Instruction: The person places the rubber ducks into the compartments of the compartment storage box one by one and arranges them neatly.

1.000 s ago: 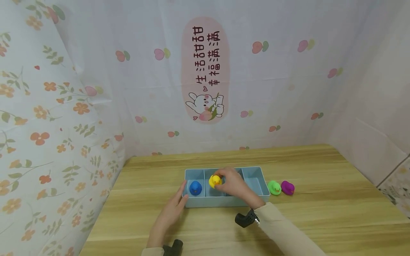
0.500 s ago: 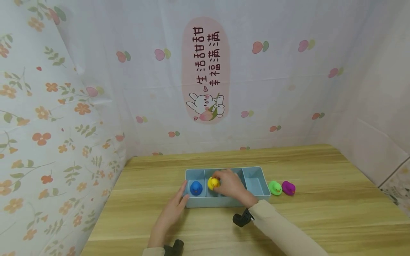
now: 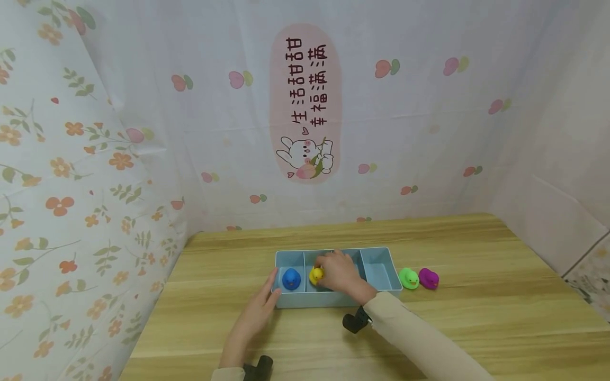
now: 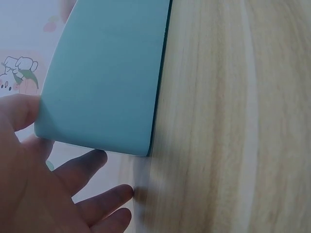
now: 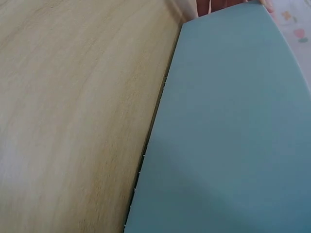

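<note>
My right hand (image 3: 339, 272) pinches a yellow rubber duck (image 3: 315, 275) down inside the light-blue divided box (image 3: 324, 300), in the compartment second from the left. The fingers hide part of the duck. A blue rubber duck (image 3: 291, 279) sits in the leftmost compartment. At the box's left end my left hand (image 3: 257, 309) rests against it, thumb by the near corner and fingers along the end wall. The left wrist view shows these fingers (image 4: 104, 201) spread and fairly straight beside the box wall (image 4: 107, 73). In the right wrist view the box's front wall (image 5: 228, 121) hides my right hand.
Right of the box, a green rubber duck (image 3: 409, 278) and a purple rubber duck (image 3: 429, 279) lie side by side on the wooden table (image 3: 476, 317). The rightmost compartment (image 3: 378, 275) holds no duck. A patterned cloth (image 3: 214, 132) hangs behind the table.
My right hand has lowered the yellow duck into the second compartment, shifting slightly left. The left hand and the box have stayed in place.
</note>
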Tool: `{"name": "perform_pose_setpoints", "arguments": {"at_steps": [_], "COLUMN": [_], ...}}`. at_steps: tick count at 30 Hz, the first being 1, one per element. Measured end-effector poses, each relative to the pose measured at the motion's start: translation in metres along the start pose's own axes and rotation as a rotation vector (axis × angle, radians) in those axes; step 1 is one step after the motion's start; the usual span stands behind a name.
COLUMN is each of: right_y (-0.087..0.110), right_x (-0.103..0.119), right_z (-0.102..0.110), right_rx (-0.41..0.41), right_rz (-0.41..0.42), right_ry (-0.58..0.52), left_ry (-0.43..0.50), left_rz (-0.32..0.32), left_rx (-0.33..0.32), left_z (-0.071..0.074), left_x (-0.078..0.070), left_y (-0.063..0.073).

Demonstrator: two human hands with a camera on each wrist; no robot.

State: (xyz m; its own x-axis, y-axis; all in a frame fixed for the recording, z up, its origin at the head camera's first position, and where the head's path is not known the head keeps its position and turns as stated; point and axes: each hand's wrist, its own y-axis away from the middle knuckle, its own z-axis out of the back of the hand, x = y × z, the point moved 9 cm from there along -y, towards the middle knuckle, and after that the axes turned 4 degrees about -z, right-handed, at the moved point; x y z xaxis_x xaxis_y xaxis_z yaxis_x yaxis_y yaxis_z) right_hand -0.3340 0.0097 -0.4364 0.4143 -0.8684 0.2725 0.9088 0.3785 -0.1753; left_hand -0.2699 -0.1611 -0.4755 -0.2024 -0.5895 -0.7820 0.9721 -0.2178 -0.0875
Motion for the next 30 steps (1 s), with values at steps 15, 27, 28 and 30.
{"name": "perform_pose_setpoints", "arguments": {"at_steps": [15, 27, 28, 30], "right_y": [0.001, 0.004, 0.004, 0.005], "right_x": [0.002, -0.004, -0.004, -0.005], "right_z": [-0.002, 0.006, 0.007, 0.010], "right_rx": [0.037, 0.049, 0.052, 0.056], "right_rz": [0.004, -0.050, -0.050, -0.051], "right_ry": [0.009, -0.041, -0.068, -0.114], "left_ry": [-0.014, -0.005, -0.003, -0.002], "left_rz": [-0.003, -0.005, -0.003, 0.001], "left_rx": [-0.001, -0.002, -0.002, -0.004], "left_z": [0.000, -0.001, -0.001, -0.001], "left_x": [-0.002, -0.002, -0.002, -0.002], "left_y": [0.000, 0.001, 0.001, 0.001]}}
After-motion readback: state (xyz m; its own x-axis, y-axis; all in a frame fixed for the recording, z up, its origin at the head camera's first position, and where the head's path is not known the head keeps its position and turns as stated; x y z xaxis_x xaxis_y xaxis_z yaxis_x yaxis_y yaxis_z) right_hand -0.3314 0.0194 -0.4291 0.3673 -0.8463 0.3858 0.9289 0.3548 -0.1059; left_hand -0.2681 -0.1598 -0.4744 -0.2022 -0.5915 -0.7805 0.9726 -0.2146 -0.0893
